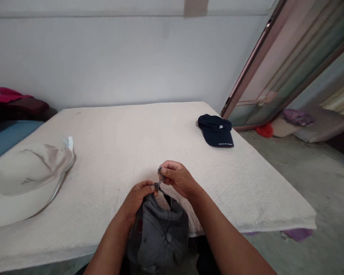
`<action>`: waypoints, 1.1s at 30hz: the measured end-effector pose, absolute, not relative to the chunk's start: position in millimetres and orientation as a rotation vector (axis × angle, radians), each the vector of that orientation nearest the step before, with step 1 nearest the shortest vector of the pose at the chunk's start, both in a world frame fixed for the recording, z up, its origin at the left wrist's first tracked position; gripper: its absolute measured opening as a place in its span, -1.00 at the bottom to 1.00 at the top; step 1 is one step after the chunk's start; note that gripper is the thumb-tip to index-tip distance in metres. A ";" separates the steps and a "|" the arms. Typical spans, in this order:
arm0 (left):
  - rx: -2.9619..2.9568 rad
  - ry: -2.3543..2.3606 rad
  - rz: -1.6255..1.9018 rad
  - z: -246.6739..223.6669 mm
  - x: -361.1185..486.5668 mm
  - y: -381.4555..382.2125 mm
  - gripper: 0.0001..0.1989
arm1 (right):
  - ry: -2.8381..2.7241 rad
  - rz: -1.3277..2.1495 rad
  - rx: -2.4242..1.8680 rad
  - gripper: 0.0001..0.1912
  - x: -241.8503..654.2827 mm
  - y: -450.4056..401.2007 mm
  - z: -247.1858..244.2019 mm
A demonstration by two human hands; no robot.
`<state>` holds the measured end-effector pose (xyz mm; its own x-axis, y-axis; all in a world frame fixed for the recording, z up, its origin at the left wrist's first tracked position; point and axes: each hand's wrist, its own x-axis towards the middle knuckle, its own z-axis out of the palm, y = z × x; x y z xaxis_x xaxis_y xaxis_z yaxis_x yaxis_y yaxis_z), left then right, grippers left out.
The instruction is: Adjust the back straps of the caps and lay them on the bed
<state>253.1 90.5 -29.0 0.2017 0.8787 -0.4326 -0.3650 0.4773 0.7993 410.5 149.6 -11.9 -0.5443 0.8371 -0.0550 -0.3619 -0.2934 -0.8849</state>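
A dark grey baseball cap (157,236) hangs at the near edge of the table, its back opening turned away from me. My left hand (140,196) pinches the cap near the strap's buckle. Between the thumb and fingers of my right hand (174,175) is the loose end of the cap's adjustment strap (160,173), raised just above the buckle. The cap's brim is mostly out of sight below. On the left lies a beige cap (31,179) with a small striped logo. A navy cap (216,130) with white lettering rests at the far right.
A white textured cloth (126,141) covers the table. Blue and pink fabrics (11,95) are piled beyond its left side. Behind is a white wall (117,61); a glass sliding door (269,72) stands at the right, with bags (295,118) on the concrete floor.
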 end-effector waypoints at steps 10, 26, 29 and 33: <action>0.565 1.027 0.964 -25.5 253.2 90.2 -0.91 | -1.399 1.876 -0.831 -0.81 413.2 149.5 -13.0; 0.638 1.146 0.930 -28.3 257.8 90.3 -0.86 | -1.785 1.545 -0.997 -0.96 415.2 147.8 -21.6; 0.681 1.164 0.911 -29.1 257.7 90.6 -0.85 | -1.834 1.466 -1.023 -0.96 415.3 146.9 -23.0; 0.705 1.181 0.907 -28.8 257.9 90.3 -0.86 | -1.886 1.426 -1.038 -0.94 415.7 146.7 -24.5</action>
